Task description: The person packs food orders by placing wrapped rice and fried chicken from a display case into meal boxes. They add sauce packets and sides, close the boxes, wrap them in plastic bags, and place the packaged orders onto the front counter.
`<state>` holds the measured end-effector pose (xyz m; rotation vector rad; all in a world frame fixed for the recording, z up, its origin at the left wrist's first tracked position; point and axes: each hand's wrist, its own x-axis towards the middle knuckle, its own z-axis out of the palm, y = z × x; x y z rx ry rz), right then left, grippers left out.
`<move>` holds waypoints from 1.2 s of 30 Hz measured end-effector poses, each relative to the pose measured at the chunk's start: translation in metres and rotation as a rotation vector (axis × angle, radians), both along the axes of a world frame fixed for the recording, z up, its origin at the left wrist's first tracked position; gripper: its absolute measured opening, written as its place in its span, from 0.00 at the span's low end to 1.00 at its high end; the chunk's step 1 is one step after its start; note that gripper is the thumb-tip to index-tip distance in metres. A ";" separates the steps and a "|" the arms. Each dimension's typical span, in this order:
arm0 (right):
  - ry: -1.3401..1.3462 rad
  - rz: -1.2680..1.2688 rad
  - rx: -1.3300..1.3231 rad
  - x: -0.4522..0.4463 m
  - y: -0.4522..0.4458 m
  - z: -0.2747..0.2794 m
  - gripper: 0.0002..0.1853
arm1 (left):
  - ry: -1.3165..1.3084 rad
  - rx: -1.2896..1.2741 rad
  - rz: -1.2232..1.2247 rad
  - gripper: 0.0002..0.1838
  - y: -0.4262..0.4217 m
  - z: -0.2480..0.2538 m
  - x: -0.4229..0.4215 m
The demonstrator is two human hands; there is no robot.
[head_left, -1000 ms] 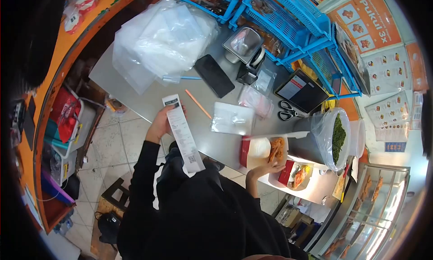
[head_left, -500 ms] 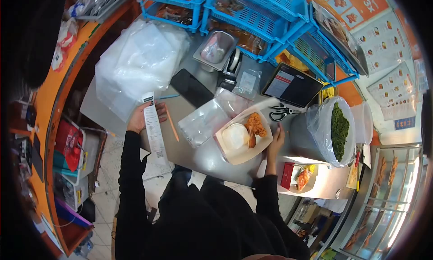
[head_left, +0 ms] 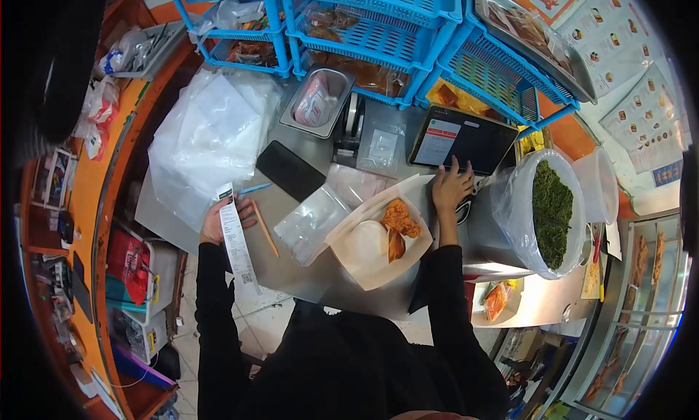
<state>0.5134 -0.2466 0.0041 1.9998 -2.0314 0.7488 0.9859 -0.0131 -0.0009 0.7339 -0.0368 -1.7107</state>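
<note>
A long printed receipt hangs from my left hand, its strip lying over the fingers. My right hand has its fingers apart at the lower edge of the tablet, whose screen is lit; whether a fingertip touches the glass I cannot tell. Partly under that hand are scissors. Just left of my right forearm stands an open paper box holding fried chicken and a white mound of rice. An orange pencil lies beside my left hand.
Plastic bags cover the table's left side. A black phone, a steel container and a tape dispenser lie toward blue racks. At right stands a bag-lined bucket with shredded greens.
My right hand has left the side of the paper box and reached forward to the tablet. My left hand keeps the receipt. The whole view has shifted slightly.
</note>
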 end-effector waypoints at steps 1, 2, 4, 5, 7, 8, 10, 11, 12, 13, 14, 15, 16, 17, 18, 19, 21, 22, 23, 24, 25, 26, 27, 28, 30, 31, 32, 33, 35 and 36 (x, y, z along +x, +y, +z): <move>-0.016 0.020 -0.046 0.002 -0.007 0.001 0.21 | -0.007 0.009 0.006 0.13 0.000 0.001 -0.001; -0.037 0.026 -0.076 0.002 -0.013 0.002 0.21 | -0.016 0.021 0.012 0.13 0.000 0.002 -0.001; -0.083 0.032 -0.128 0.006 -0.015 0.015 0.22 | -0.026 0.023 0.012 0.13 0.000 0.001 0.000; -0.130 0.062 -0.157 0.008 -0.013 0.014 0.22 | -0.031 0.026 0.010 0.13 0.000 0.000 0.001; -0.219 0.121 -0.220 0.007 -0.006 0.010 0.21 | -0.033 0.042 0.020 0.13 0.001 0.001 0.000; -0.191 0.139 -0.189 0.007 0.000 0.006 0.20 | -0.033 0.048 0.027 0.13 0.000 0.001 -0.001; -0.136 0.178 -0.127 0.008 0.013 -0.007 0.19 | -0.039 0.038 0.026 0.13 0.000 0.003 -0.002; -0.094 0.162 -0.120 0.009 0.018 -0.010 0.17 | -0.043 0.034 0.027 0.13 0.000 0.004 -0.003; -0.058 0.155 -0.132 0.010 0.020 -0.009 0.17 | -0.044 0.037 0.030 0.13 0.000 0.004 -0.002; -0.020 0.149 -0.143 0.012 0.022 -0.007 0.16 | -0.045 0.042 0.034 0.13 0.000 0.003 -0.001; 0.020 0.141 -0.152 0.012 0.025 -0.006 0.16 | -0.043 0.048 0.036 0.13 0.001 0.002 -0.001; 0.037 0.133 -0.147 0.012 0.025 -0.006 0.15 | -0.042 0.049 0.033 0.13 0.000 0.003 -0.002; 0.053 0.125 -0.143 0.013 0.024 -0.005 0.15 | -0.042 0.049 0.031 0.13 -0.001 0.003 -0.002; 0.069 0.120 -0.138 0.014 0.024 -0.005 0.15 | -0.041 0.051 0.032 0.13 -0.001 0.004 -0.002; 0.079 0.117 -0.135 0.015 0.023 -0.006 0.15 | -0.051 0.054 0.031 0.13 -0.001 0.005 -0.002; 0.089 0.116 -0.131 0.015 0.023 -0.006 0.15 | -0.061 0.058 0.031 0.13 -0.001 0.006 -0.002; 0.109 0.114 -0.119 0.015 0.022 -0.006 0.15 | -0.070 0.068 0.029 0.12 -0.001 0.007 -0.003; 0.119 0.111 -0.112 0.015 0.022 -0.007 0.15 | -0.062 0.063 0.026 0.12 -0.001 0.009 -0.003; 0.130 0.109 -0.106 0.016 0.022 -0.007 0.15 | -0.053 0.057 0.022 0.12 -0.001 0.010 -0.004; 0.134 0.110 -0.109 0.016 0.022 -0.006 0.15 | -0.045 0.050 0.019 0.12 -0.002 0.009 -0.003; 0.137 0.111 -0.111 0.017 0.022 -0.005 0.15 | 0.004 0.030 -0.002 0.12 -0.002 0.009 -0.002; 0.142 0.112 -0.113 0.018 0.023 -0.004 0.15 | -0.006 0.042 0.007 0.12 -0.002 0.007 -0.001; 0.115 0.132 -0.167 0.017 0.024 -0.004 0.15 | -0.017 0.055 0.016 0.12 -0.003 0.007 -0.002; 0.089 0.152 -0.220 0.016 0.024 -0.003 0.15 | -0.026 0.070 0.025 0.12 -0.002 0.007 -0.002; -0.078 0.180 -0.289 0.012 0.028 -0.005 0.15 | 0.024 0.038 0.023 0.14 -0.001 0.006 -0.001; -0.217 0.188 -0.306 0.008 0.030 -0.010 0.15 | 0.036 0.026 0.008 0.15 0.000 0.003 0.000; -0.355 0.196 -0.326 0.002 0.032 -0.012 0.15 | 0.048 0.006 -0.008 0.15 -0.001 0.001 0.002; -0.402 0.242 -0.278 -0.002 0.041 -0.002 0.14 | 0.075 0.001 -0.018 0.16 -0.002 0.002 0.003; -0.707 0.165 -0.257 -0.001 0.065 0.011 0.14 | 0.124 -0.016 -0.040 0.18 -0.002 0.003 0.003; -0.864 0.122 -0.244 0.003 0.080 0.019 0.14 | 0.129 -0.052 -0.051 0.18 -0.002 0.001 0.004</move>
